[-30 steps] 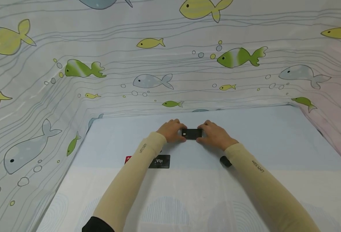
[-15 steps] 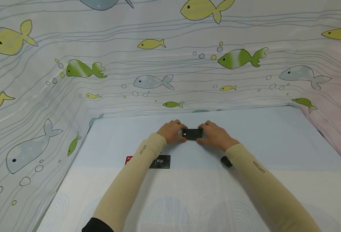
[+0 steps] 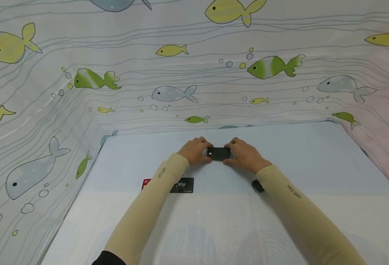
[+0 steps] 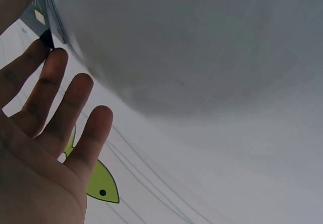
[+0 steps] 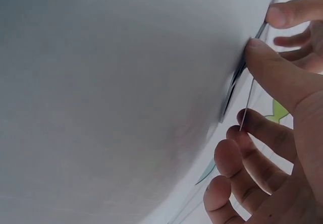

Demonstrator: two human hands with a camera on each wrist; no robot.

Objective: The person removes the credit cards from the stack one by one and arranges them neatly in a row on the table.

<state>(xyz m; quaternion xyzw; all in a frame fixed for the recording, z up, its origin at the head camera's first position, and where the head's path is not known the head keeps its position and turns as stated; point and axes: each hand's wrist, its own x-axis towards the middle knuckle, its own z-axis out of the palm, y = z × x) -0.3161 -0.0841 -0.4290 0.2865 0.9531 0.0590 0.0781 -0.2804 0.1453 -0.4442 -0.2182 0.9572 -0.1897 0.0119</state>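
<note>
A black card [image 3: 219, 154] with a small chip is held above the table's far half, between both hands. My left hand [image 3: 194, 151] pinches its left end by thumb and fingertip; in the left wrist view the other fingers [image 4: 75, 95] stand spread. My right hand [image 3: 246, 156] holds the right end. In the right wrist view the right thumb presses thin stacked card edges [image 5: 233, 90], while one card edge [image 5: 247, 100] stands apart against the fingertips. How many cards are stacked cannot be told.
A black card marked "Vip" [image 3: 184, 187] and a red card [image 3: 145, 182] lie on the table near the left forearm, which partly covers them. A small black object [image 3: 257, 186] shows by the right wrist. A fish-patterned sheet [image 3: 128, 110] surrounds the white tabletop [image 3: 300, 147].
</note>
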